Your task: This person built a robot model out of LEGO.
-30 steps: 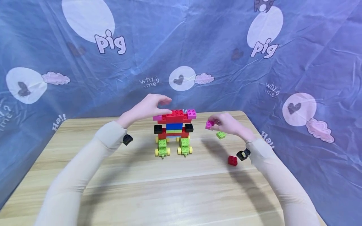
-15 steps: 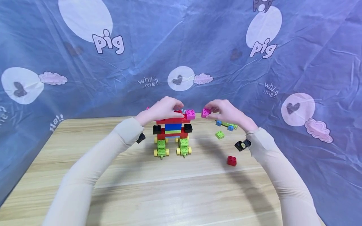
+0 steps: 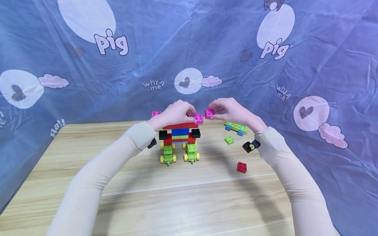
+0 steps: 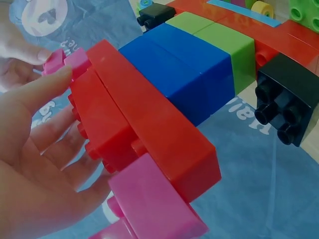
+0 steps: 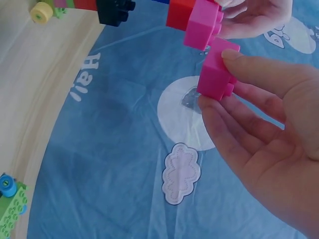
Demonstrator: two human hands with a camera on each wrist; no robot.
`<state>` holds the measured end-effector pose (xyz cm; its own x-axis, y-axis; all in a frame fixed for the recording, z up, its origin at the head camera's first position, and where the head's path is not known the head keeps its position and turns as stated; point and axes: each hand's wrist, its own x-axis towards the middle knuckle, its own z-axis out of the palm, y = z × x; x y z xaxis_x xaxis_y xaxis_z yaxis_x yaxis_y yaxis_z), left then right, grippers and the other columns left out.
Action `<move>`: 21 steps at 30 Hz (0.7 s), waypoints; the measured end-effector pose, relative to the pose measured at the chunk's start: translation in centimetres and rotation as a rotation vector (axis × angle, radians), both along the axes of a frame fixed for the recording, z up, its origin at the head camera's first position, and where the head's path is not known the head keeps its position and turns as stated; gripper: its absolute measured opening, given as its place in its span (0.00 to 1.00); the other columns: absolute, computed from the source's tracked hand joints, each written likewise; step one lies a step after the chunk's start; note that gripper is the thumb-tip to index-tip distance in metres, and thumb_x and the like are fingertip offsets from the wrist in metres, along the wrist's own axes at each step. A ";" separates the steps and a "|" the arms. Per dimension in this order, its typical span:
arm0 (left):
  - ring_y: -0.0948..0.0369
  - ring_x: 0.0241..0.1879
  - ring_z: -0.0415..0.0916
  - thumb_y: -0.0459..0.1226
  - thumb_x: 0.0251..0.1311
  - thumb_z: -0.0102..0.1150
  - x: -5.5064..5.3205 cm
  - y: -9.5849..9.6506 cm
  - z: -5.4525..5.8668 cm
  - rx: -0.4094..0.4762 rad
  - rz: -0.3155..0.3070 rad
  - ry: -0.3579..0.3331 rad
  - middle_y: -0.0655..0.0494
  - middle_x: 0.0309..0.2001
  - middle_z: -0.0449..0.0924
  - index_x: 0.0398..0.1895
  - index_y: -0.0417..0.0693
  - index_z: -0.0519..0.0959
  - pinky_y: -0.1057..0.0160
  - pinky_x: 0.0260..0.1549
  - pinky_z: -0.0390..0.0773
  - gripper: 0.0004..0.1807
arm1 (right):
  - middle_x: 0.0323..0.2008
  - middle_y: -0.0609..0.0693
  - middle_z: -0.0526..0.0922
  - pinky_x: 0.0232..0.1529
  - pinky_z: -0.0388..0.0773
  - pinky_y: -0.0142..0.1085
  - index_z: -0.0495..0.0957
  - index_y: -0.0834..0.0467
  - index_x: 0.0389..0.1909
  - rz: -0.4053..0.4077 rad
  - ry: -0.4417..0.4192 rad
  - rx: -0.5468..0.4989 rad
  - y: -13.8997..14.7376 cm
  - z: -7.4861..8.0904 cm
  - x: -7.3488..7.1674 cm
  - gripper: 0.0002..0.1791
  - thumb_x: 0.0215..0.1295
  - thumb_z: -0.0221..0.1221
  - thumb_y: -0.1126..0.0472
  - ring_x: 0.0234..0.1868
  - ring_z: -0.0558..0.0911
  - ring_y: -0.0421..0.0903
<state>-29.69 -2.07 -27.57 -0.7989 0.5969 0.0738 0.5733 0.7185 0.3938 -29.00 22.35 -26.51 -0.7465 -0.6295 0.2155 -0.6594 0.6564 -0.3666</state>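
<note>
A figure of toy building bricks [image 3: 180,132] stands on the table, with red bricks on top, blue ones below and black bricks at its sides. My left hand [image 3: 177,113] is at its top, thumb and fingers pinching the pink brick [image 5: 202,25] on the right end. Between the thumb and fingertips of my right hand [image 3: 227,109] is a second pink brick [image 5: 215,69], close beside the first. At the figure's left end, another pink brick [image 4: 154,194] shows in the left wrist view. My left hand hides part of the red top.
Right of the figure, a green wheeled base [image 3: 235,127] with blue wheels lies near the table's back edge. A green brick [image 3: 229,140] and a red brick [image 3: 241,167] lie nearer. Blue printed cloth [image 3: 133,72] hangs behind the wooden table [image 3: 189,203].
My right hand has carried its pink brick left and up to the figure's right end. My left hand has moved right along the top to the pink brick there.
</note>
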 end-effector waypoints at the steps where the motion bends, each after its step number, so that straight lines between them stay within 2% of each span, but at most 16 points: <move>1: 0.57 0.51 0.83 0.47 0.60 0.67 0.0 0.1 0.0 0.000 0.006 0.002 0.52 0.50 0.87 0.52 0.49 0.84 0.56 0.56 0.82 0.19 | 0.45 0.55 0.87 0.53 0.84 0.46 0.81 0.62 0.50 0.005 0.000 -0.001 -0.1 0.1 0.0 0.17 0.60 0.68 0.62 0.47 0.86 0.51; 13: 0.57 0.45 0.82 0.47 0.56 0.71 0.1 0.7 0.0 0.040 0.119 -0.015 0.52 0.46 0.87 0.47 0.49 0.86 0.59 0.50 0.84 0.18 | 0.47 0.55 0.87 0.53 0.84 0.47 0.81 0.60 0.52 0.029 -0.045 -0.002 -1.2 0.5 0.1 0.18 0.60 0.68 0.62 0.47 0.86 0.51; 21: 0.57 0.46 0.84 0.46 0.56 0.71 0.2 0.7 0.1 0.069 0.129 -0.036 0.52 0.46 0.88 0.47 0.48 0.87 0.59 0.50 0.84 0.18 | 0.46 0.56 0.87 0.51 0.85 0.46 0.82 0.61 0.52 0.045 -0.032 0.014 -1.5 0.7 0.1 0.18 0.61 0.67 0.64 0.45 0.87 0.51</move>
<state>-29.44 -1.41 -27.43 -0.8716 0.4835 0.0812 0.4626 0.7561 0.4630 -28.86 20.83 -25.82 -0.7236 -0.6656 0.1830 -0.6765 0.6311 -0.3794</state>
